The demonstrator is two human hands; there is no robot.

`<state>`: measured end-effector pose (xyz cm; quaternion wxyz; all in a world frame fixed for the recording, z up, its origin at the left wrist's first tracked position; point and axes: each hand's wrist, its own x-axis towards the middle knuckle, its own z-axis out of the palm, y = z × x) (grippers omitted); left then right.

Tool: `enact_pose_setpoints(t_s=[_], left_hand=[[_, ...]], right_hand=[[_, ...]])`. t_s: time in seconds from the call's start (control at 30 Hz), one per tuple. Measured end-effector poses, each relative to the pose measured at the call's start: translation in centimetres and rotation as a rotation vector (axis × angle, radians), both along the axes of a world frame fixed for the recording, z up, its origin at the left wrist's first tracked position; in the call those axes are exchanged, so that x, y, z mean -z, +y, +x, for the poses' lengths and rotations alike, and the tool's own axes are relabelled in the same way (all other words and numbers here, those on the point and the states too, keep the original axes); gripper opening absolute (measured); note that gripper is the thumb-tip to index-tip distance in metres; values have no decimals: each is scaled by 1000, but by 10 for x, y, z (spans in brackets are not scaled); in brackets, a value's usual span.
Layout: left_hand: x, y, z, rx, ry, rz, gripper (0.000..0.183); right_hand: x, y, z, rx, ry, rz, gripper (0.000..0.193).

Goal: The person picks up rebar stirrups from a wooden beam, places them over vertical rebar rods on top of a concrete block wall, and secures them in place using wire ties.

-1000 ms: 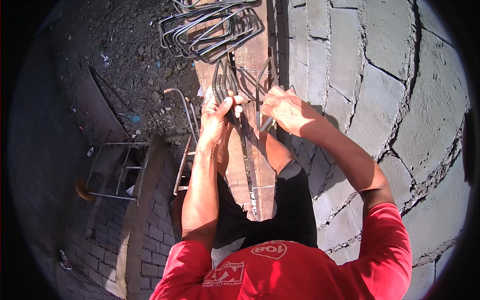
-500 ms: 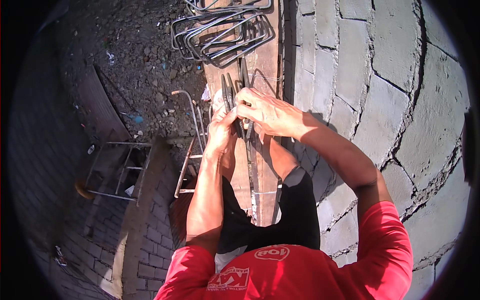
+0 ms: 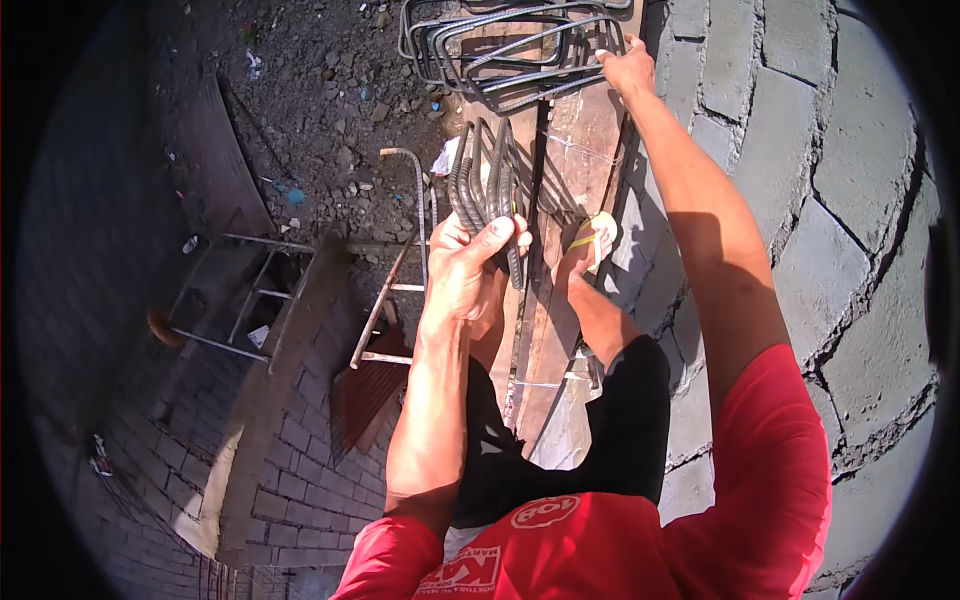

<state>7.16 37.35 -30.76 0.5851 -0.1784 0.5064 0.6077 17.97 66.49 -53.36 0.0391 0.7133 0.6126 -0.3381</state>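
Several ribbed, bent pieces of rebar (image 3: 497,170) stand up in a bundle from my left hand (image 3: 470,262). My left hand is closed round their lower part, thumb across the front. Farther off and to the right, my right hand (image 3: 630,72) is at the right end of a pile of rectangular rebar stirrups (image 3: 490,62). Its thumb and fingers are on either side of the end of one stirrup. The pile lies loosely overlapped across the wooden planks (image 3: 580,130).
My sandalled foot (image 3: 595,240) is at the planks' right side. A grey block wall (image 3: 780,220) runs along the right. Left of the planks stand a rusty metal frame (image 3: 385,310) and a bent bar (image 3: 415,180), with rubble ground (image 3: 330,130) below and another metal frame (image 3: 240,300) farther left.
My right hand has left the bent rebar in my left hand and moved forward and right to the stirrup pile. My left hand keeps hold of the bundle. The view has shifted slightly.
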Motion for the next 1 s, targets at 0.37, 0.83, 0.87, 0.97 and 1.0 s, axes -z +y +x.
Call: enact_pose_setpoints(t_s=[0.37, 0.83, 0.87, 0.97, 1.0], left_hand=[[7, -16, -27, -117, 39, 46, 15], [16, -2, -16, 30, -42, 99, 25], [16, 2, -12, 77, -17, 76, 26], [19, 17, 3, 149, -63, 66, 25], [19, 24, 10, 167, -119, 51, 24]], right_hand=[[48, 27, 57, -181, 182, 67, 31], [-202, -96, 100, -936, 415, 74, 18], [-214, -91, 99, -1045, 349, 120, 21], [-240, -80, 97, -1187, 322, 213, 23], [-245, -79, 95, -1208, 362, 253, 21]])
